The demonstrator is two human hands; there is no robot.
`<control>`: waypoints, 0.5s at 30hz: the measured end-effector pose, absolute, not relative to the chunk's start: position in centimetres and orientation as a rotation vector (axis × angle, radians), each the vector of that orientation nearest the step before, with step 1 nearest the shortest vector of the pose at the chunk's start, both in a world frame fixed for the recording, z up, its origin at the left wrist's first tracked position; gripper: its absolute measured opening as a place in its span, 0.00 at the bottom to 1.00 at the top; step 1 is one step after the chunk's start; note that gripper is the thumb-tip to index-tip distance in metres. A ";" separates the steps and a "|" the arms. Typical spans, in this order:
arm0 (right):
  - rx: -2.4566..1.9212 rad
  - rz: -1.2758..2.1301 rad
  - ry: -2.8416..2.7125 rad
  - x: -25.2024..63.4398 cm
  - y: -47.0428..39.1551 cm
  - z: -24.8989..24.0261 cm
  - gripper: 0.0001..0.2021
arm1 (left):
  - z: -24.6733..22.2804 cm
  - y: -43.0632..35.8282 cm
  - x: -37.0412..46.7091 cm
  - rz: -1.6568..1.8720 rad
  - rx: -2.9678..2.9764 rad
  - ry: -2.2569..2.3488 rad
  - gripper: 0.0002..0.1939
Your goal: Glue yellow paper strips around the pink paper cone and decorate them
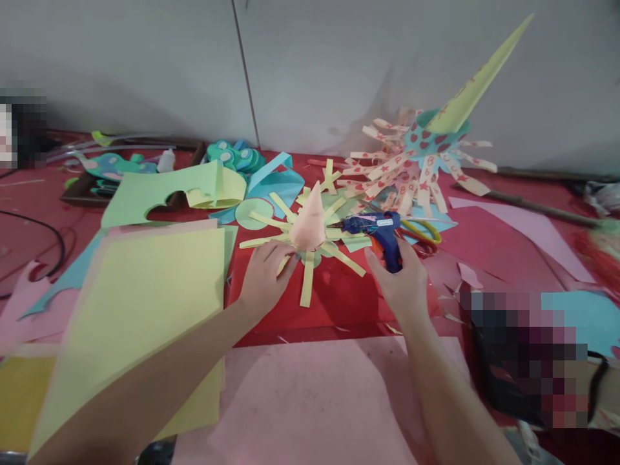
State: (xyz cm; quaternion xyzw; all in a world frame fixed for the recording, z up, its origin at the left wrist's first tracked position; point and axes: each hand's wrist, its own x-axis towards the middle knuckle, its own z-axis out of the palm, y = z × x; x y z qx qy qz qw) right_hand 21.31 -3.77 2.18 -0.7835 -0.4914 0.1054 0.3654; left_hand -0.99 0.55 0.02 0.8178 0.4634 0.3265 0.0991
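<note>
A pale pink paper cone (309, 223) stands upright at the centre of a ring of yellow paper strips (307, 284) that spread out like rays. My left hand (268, 268) is at the cone's lower left, fingers curled on the edge of this paper piece near one strip. In my right hand (404, 274) is a blue hot glue gun (375, 224), gripped by its handle. Its nozzle points left and lies close to the cone's right side. Whether the nozzle touches the paper I cannot tell.
Yellow paper sheets (159, 278) are stacked at left, beside a cut green sheet (159, 190). A tall yellow cone (479, 81) on a teal band with printed strips stands at back right. Pink paper (310, 400) lies in front. A stick (537, 205) lies at right.
</note>
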 end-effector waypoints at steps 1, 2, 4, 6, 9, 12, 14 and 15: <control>-2.018 0.272 -1.263 21.4 -3.7 2.1 0.23 | 0.3 0.8 -1.0 1.001 2.338 1.377 0.07; -2.020 0.271 -1.262 21.4 -3.7 2.1 0.23 | 0.7 1.1 -1.0 1.040 2.270 1.378 0.07; -2.026 0.274 -1.264 21.6 -3.6 2.0 0.24 | 2.0 2.1 -0.7 1.104 2.172 1.382 0.06; -2.044 0.279 -1.262 21.7 -3.5 1.9 0.24 | 3.8 3.6 -0.1 1.114 2.178 1.388 0.08; -2.072 0.275 -1.253 22.1 -3.3 1.7 0.25 | 6.6 6.3 1.0 1.039 2.262 1.348 0.14; -2.058 0.277 -1.242 22.7 -3.2 1.7 0.26 | 8.0 8.3 1.8 0.887 2.234 1.288 0.14; -2.042 0.288 -1.229 22.9 -3.2 1.9 0.26 | 8.0 8.9 2.1 0.830 2.217 1.274 0.13; -2.036 0.293 -1.220 22.9 -3.2 2.1 0.26 | 7.8 9.0 2.1 0.826 2.205 1.263 0.12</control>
